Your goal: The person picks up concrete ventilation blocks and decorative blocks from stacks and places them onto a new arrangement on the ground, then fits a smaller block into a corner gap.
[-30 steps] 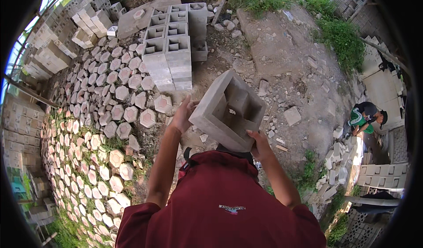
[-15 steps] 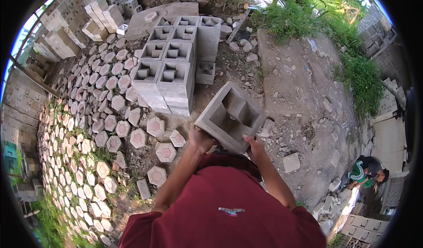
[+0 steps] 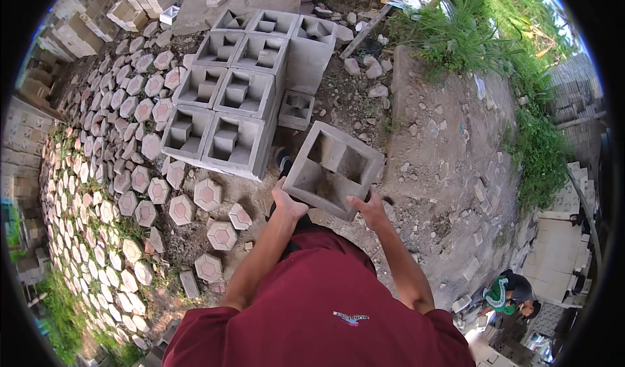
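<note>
Between my two hands hangs a grey square concrete block point(image 3: 304, 186) with hollow openings and a partition inside. My left hand point(image 3: 288, 201) grips its near left corner, fingers wrapped out of sight beneath. My right hand point(image 3: 369, 209) clasps the near right corner, its thumb on the edge. The held block is tilted, its open face turned up toward me. Left of it stands a stack of similar concrete blocks point(image 3: 250, 170) in rows, apart from the held one. One small block point(image 3: 297, 110) sits low beside the stack's right side.
Hexagonal pavers point(image 3: 208, 194) with pinkish centres cover the ground on the left. Rubble and a raised dirt slab point(image 3: 430, 132) lie to the right. Grass point(image 3: 449, 48) grows at the far right. Another person point(image 3: 511, 292) bends over at the lower right. More blocks point(image 3: 75, 25) are piled far left.
The stack now appears nearer and larger as my view shifts. The block in my hands has become more level, and a dark shoe shows beside it.
</note>
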A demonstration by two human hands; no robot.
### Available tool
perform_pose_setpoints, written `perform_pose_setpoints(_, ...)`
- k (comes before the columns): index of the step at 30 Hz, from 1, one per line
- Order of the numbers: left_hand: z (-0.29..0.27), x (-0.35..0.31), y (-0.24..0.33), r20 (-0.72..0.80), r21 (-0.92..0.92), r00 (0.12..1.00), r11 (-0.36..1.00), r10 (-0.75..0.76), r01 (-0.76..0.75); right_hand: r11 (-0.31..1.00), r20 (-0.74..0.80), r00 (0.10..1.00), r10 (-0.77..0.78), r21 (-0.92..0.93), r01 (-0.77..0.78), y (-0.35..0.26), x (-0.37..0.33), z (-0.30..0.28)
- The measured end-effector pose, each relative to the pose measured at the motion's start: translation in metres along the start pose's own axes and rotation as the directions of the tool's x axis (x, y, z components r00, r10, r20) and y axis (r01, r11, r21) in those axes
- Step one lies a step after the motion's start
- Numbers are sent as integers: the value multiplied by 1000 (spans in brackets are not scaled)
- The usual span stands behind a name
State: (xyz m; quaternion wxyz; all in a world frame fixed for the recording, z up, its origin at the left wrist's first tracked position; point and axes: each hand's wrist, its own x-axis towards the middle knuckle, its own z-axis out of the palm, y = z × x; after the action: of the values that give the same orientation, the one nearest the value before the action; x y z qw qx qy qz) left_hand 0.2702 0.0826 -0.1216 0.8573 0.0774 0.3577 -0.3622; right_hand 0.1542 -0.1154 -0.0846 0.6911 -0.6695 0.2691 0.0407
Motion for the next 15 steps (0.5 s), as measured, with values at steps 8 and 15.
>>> perform_pose_setpoints(8,53,168,74,-222,-135,974,991,-45,15,974,-8,980,197,-113,-197,-21,199,-4)
perform_pose_setpoints(15,29,292,112,-162,-249,985,963,65,-104,924,10,935,355,-152,-350,23,331,3)
